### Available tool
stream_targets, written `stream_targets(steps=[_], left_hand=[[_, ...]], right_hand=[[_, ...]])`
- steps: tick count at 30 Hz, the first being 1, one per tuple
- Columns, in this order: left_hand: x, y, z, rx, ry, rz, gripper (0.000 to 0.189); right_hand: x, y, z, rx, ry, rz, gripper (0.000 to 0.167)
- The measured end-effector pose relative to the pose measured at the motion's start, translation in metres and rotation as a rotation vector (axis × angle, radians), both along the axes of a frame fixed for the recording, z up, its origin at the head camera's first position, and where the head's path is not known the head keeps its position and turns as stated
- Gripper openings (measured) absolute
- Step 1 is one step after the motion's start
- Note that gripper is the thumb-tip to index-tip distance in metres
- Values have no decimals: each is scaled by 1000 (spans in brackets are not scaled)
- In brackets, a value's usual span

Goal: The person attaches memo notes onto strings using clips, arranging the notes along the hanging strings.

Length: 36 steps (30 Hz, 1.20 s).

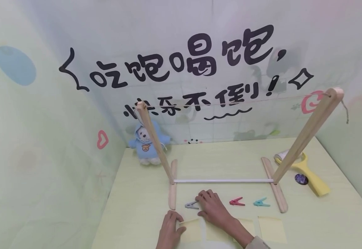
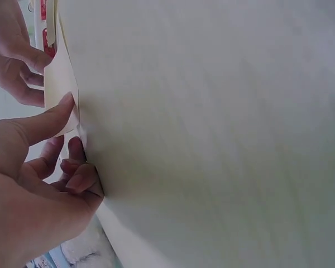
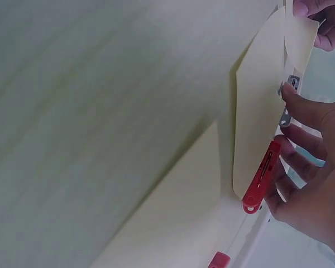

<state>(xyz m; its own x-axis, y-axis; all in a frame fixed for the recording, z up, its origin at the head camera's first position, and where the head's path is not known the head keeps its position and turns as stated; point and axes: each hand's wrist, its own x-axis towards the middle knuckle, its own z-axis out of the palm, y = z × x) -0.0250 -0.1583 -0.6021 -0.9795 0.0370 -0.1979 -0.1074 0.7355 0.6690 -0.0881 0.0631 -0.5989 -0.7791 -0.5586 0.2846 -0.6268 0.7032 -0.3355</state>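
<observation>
I judge that the grey clothespin (image 1: 191,205), on the near side of the white rod (image 1: 224,181), could twist away under an uneven squeeze, and the leftmost yellow note (image 1: 192,232), farther from that rod, could crease if tugged. Pose, read remotely: right hand (image 1: 214,211) back-up, thumb and forefinger pinching the clothespin; left hand (image 1: 169,229) pinching the note's edge, fingers curled.

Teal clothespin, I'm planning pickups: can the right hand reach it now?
Probably yes: nothing covers the teal clothespin and the red clothespin between lies low, though the right hand seems to pinch the gray clothespin.
</observation>
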Motion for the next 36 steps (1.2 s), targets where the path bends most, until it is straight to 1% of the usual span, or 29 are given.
stream_targets(steps=[4, 7, 9, 11, 13, 14, 15, 17, 18, 19, 20, 21, 23, 24, 25, 27, 28, 29, 30, 31, 33, 34, 35, 36], left_hand=[[0, -2, -1, 18, 5, -19, 22], [1, -4, -1, 80, 13, -19, 19], [1, -7, -1, 137, 10, -16, 17], [1, -10, -3, 193, 0, -11, 15], [1, -13, -7, 241, 17, -17, 13], [2, -15, -10, 261, 47, -26, 12], [2, -17, -14, 280, 99, -35, 12], [3, -20, -20, 309, 207, -49, 12], [3, -21, -23, 325, 248, -45, 13], [4, -21, -24, 338, 272, -30, 14], [4, -21, -24, 354, 282, -9, 17], [4, -21, -22, 380, 279, 21, 20], [5, -19, -16, 435, 218, 93, 25], [3, -19, -17, 459, 245, 103, 23], [3, -18, -14, 472, 258, 114, 23], [3, -16, -9, 495, 301, 129, 21], [1, -16, -9, 502, 348, 121, 18], [1, -15, -5, 498, 373, 124, 16], [-1, -14, -1, 500, 381, 129, 16], [-1, -12, 9, 496, 343, 156, 18], [-4, -11, 22, 510, 285, 200, 18], [-6, -10, 29, 515, 254, 220, 20], [-8, -8, 39, 513, 194, 253, 22], [-10, -8, 46, 520, 166, 275, 22]], right_hand=[[1, -2, -1, 19, 21, -24, 41], [0, -3, -5, 7, 55, -27, 37], [0, -3, -7, -4, 79, -29, 34], [0, -4, -8, -9, 92, -32, 33], [0, -5, -8, -8, 88, -37, 32], [0, -5, -8, -9, 80, -40, 32], [0, -6, -9, -10, 73, -44, 32], [0, -6, -10, -21, 61, -57, 32], [0, -6, -11, -36, 60, -62, 32], [-1, -6, -12, -63, 60, -65, 32], [-2, -5, -13, -95, 63, -68, 32], [-3, -5, -15, -142, 56, -67, 33], [-6, -2, -18, -285, 3, -31, 32], [-7, 0, -18, -366, -57, -6, 31], [-9, 2, -18, -450, -128, 23, 30], [-11, 6, -13, -604, -308, 67, 28], [-12, 9, -10, -666, -389, 82, 27], [-14, 11, -5, -713, -451, 91, 27], [-14, 13, 1, -747, -513, 82, 27], [-16, 14, 7, -771, -536, 78, 27], [-18, 18, 21, -802, -538, 68, 28], [-20, 19, 27, -810, -520, 67, 28], [-22, 21, 35, -813, -499, 61, 28], [-23, 22, 42, -809, -473, 56, 28]])
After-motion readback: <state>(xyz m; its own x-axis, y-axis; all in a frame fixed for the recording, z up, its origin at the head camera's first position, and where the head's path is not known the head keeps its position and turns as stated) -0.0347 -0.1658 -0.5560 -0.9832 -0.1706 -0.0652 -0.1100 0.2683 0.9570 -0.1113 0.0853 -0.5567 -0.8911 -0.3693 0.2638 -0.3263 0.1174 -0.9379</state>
